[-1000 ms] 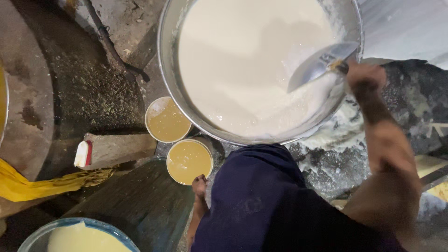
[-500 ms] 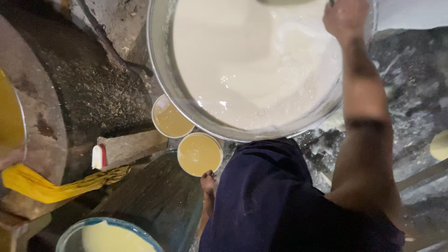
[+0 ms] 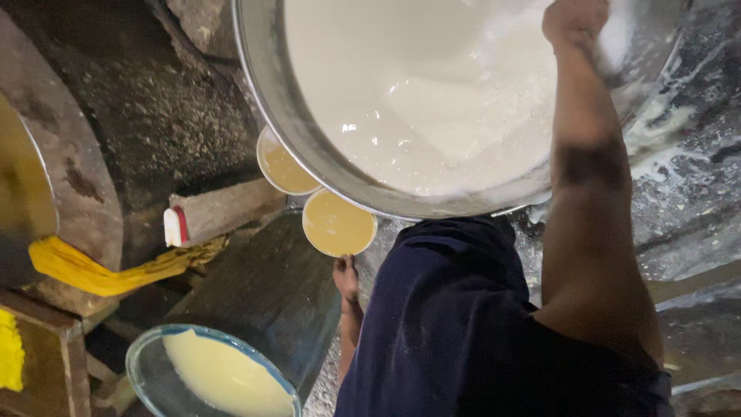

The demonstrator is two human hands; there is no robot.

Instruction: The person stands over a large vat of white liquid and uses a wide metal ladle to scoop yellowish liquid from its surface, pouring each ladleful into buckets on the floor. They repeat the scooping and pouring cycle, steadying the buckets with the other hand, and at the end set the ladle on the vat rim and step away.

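Note:
A large round metal pot (image 3: 266, 123) fills the top of the view, holding a white, slightly frothy liquid (image 3: 417, 100). My right hand (image 3: 575, 22) reaches over the pot's far right side. Its fingers are closed around the handle of a ladle (image 3: 617, 42), which shows only as a blurred metal shape beside the fist. My forearm crosses the pot's near rim. My left hand is out of sight. My knee in dark blue cloth (image 3: 455, 309) and my bare foot (image 3: 347, 278) are below the pot.
Two small round cups of yellowish liquid (image 3: 282, 166) (image 3: 337, 224) stand against the pot's near-left rim. A blue-rimmed bowl (image 3: 139, 363) of pale yellow liquid sits at bottom left. A yellow cloth (image 3: 100, 270) hangs by a stone block (image 3: 224, 208). White splashes mark the wet ground (image 3: 679, 154) on the right.
My right hand has carried the ladle from the pot's right rim to its far side. The view has drawn closer and shifted left.

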